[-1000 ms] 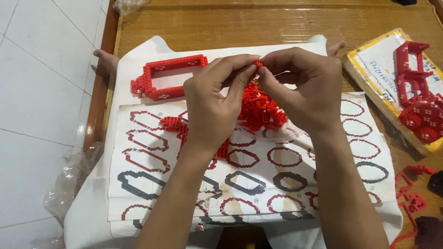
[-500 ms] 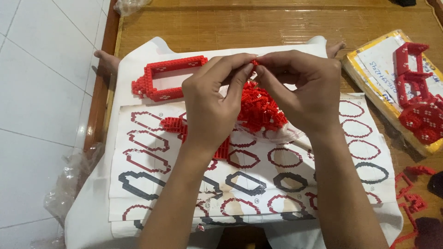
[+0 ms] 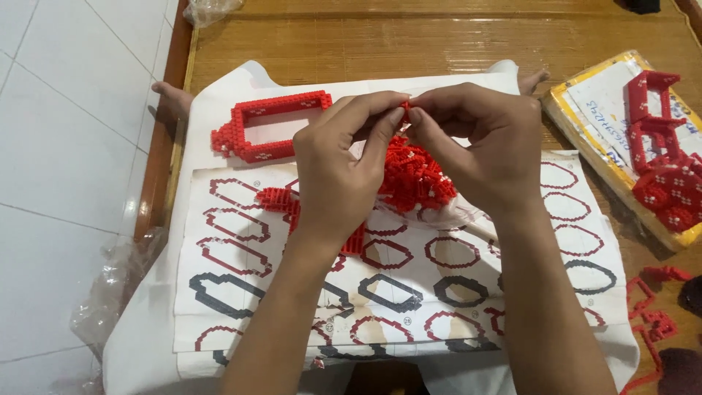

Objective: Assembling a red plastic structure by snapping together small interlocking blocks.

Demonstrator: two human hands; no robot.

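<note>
My left hand (image 3: pixel 342 164) and my right hand (image 3: pixel 479 143) meet fingertip to fingertip above the middle of the sheet, pinching a tiny red brick piece (image 3: pixel 405 106) between them. Directly below the fingers lies a loose pile of small red bricks (image 3: pixel 413 175). A built red rectangular frame (image 3: pixel 263 124) rests to the left of my left hand. A short red brick strip (image 3: pixel 278 199) lies on the instruction sheet (image 3: pixel 409 281), partly hidden by my left wrist. The sheet is printed with red and black ring outlines.
A yellow-edged box (image 3: pixel 596 139) at the right holds more red brick assemblies (image 3: pixel 665 161). Thin red outline pieces (image 3: pixel 651 307) lie at the lower right. Two bare feet (image 3: pixel 170 99) peek past the white cloth. Crumpled clear plastic (image 3: pixel 110 289) lies on the tiled floor at the left.
Both hands have stayed above the brick pile. The fingertips have drawn slightly closer together around the small red piece.
</note>
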